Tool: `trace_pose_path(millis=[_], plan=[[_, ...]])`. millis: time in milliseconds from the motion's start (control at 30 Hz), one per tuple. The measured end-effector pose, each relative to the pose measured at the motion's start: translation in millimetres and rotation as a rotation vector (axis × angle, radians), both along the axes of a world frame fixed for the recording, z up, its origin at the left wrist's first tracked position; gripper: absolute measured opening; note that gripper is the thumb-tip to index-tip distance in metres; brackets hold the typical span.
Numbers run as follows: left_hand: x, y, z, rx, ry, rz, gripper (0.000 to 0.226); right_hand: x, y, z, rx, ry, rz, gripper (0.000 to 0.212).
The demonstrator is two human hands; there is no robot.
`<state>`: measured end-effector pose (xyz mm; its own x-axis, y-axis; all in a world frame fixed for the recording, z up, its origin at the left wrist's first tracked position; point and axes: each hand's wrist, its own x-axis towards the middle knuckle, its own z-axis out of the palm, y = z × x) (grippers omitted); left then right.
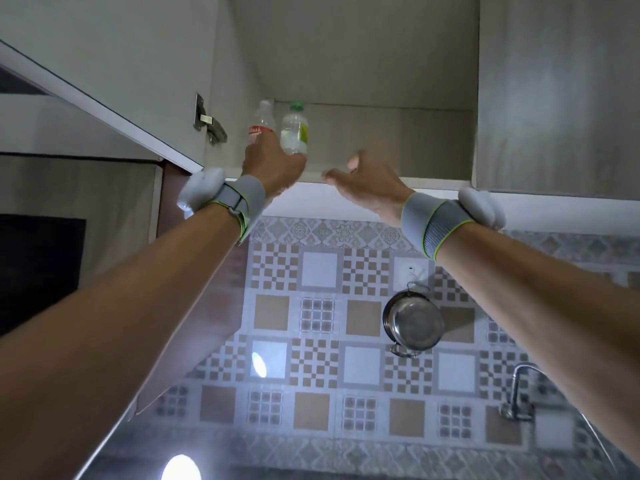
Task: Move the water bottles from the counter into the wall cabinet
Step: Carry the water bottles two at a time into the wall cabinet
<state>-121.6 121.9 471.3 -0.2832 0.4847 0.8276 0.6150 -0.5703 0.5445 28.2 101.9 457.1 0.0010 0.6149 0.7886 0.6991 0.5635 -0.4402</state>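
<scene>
The head camera looks up into the open wall cabinet (398, 140), both forearms raised toward its bottom shelf. Two clear plastic water bottles stand upright side by side at the shelf's left end, close to the cabinet's left wall: a red-labelled bottle (261, 124) with a pale cap, and just to its right a green-capped bottle (294, 131) with a green-and-white label. The left hand (272, 164) is up at the base of these two, its fingers wrapped around the lower part of the green-capped bottle and hiding the foot of the red-labelled one; whether it also presses the red-labelled bottle cannot be told. The right hand (367, 181) hovers apart to the right at the shelf's front edge, fingers loosely spread and holding nothing. Each wrist wears a grey band with a white sensor pod. The cabinet door (104, 81) swings out to the left, its metal hinge (207, 124) showing. Below, a steel pot (412, 322) hangs on the patterned tile wall (318, 341), and a tap (519, 393) stands at lower right.
</scene>
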Motion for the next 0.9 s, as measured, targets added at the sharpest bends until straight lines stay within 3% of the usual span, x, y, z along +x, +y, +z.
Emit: trace_pose_path(millis=[400,533,600,900], plan=[[4.8,-58.3,-79.6,-0.145,0.047,-0.024,0.056,9.3,-36.4,-79.8,-0.124,0.001,0.059,0.061],[-1.0,-69.1,-126.3,-0.243,-0.038,-0.142,0.047,8.1,-45.7,-121.4,-0.216,-0.014,0.073,0.063],[-1.8,-73.7,-152.3,-0.278,-0.062,-0.163,0.055,5.0,-47.5,-143.2,-0.246,-0.031,0.072,0.056],[-8.9,-77.6,-267.8,-0.463,-0.08,-0.085,0.058,-8.1,-62.3,-240.0,-0.427,-0.04,0.116,0.066]])
